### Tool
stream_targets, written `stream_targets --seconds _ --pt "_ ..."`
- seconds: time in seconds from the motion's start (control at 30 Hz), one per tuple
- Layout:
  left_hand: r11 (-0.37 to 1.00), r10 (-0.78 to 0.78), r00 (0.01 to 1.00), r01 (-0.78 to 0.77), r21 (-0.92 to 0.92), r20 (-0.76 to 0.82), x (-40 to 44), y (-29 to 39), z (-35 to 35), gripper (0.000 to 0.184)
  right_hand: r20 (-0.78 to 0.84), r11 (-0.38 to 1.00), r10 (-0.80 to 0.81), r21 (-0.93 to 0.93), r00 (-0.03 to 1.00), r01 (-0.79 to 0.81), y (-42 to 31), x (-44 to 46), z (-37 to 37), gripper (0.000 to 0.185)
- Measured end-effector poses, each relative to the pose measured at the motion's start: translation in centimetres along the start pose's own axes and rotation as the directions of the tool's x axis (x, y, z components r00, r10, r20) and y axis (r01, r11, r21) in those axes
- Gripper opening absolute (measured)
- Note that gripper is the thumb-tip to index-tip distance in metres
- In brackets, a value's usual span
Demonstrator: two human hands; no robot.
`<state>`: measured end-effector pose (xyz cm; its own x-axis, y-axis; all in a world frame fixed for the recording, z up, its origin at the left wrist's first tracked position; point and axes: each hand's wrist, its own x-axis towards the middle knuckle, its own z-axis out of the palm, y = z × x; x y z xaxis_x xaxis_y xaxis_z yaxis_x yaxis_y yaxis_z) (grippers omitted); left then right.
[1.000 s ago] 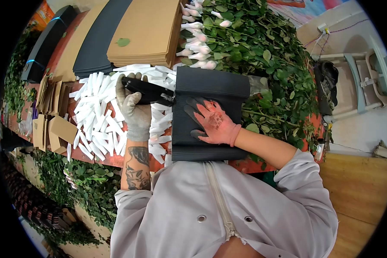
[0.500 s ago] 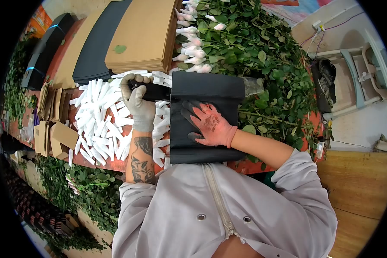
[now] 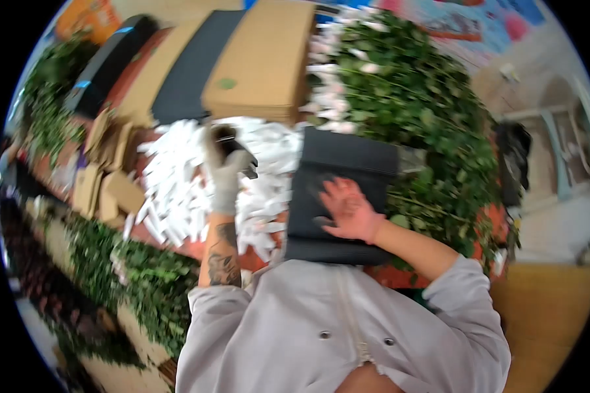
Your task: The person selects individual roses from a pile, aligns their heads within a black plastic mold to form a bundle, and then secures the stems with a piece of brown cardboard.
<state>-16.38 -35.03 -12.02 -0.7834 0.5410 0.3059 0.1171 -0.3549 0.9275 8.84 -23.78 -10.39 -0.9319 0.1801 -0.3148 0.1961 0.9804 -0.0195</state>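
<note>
A dark corrugated cardboard wrap [image 3: 347,149] lies folded on the table in front of my body, around a bundle whose clear plastic end and stems show at its right side. My right hand [image 3: 351,211], in a pink glove with dark fingertips, lies flat on the wrap with its fingers spread. Left of the wrap, my left hand [image 3: 224,173], in a pale glove, is closed round a black stapler [image 3: 232,143]. The stapler is blurred by motion and stands apart from the wrap, above a pile of white foam sleeves [image 3: 177,177].
Stacks of brown cardboard [image 3: 259,62] and dark cardboard [image 3: 193,72] stand at the back. Rose stems with leaves [image 3: 419,98] cover the table's right, their sleeved heads [image 3: 328,92] facing left. Small brown cardboard pieces [image 3: 119,192] lie at the left. A folding chair [image 3: 557,150] stands at right.
My left hand has drawn the stapler leftward away from the wrap's left edge and turned it. My right hand remains flat on the wrap. The whole view has shifted.
</note>
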Motion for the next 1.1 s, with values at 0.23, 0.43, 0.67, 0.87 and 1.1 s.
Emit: stream_targets --seconds 0.23,0.43,0.67,0.87,1.1 --pt "0.259 -0.016 0.752 -0.633 0.73 0.658 -0.4 -0.3 -4.1 0.072 -0.104 0.997 -0.029 0.067 0.994 0.036 -0.2 0.1 -1.3 0.07" --pt "0.322 0.171 0.758 0.561 0.763 -0.63 1.4 2.1 -23.5 0.069 -0.022 1.0 0.004 0.017 1.0 -0.004 -0.3 -0.3 -1.1 0.073" --pt "-0.029 -0.055 0.552 0.832 0.554 -0.832 -0.5 3.4 -25.8 0.087 -0.054 1.0 -0.018 -0.01 0.998 0.017 -0.2 -0.1 -1.0 0.072" --pt "0.242 0.218 0.784 0.534 0.81 -0.582 0.2 2.3 -27.3 0.055 -0.133 0.994 -0.022 0.102 0.991 0.036 0.2 -0.4 -1.8 0.066" --pt "0.867 -0.493 0.807 0.428 0.254 0.324 -7.0 10.0 -2.6 0.038 -0.228 0.401 0.109 0.901 0.968 0.167 -1.9 -4.1 -8.0 0.048"
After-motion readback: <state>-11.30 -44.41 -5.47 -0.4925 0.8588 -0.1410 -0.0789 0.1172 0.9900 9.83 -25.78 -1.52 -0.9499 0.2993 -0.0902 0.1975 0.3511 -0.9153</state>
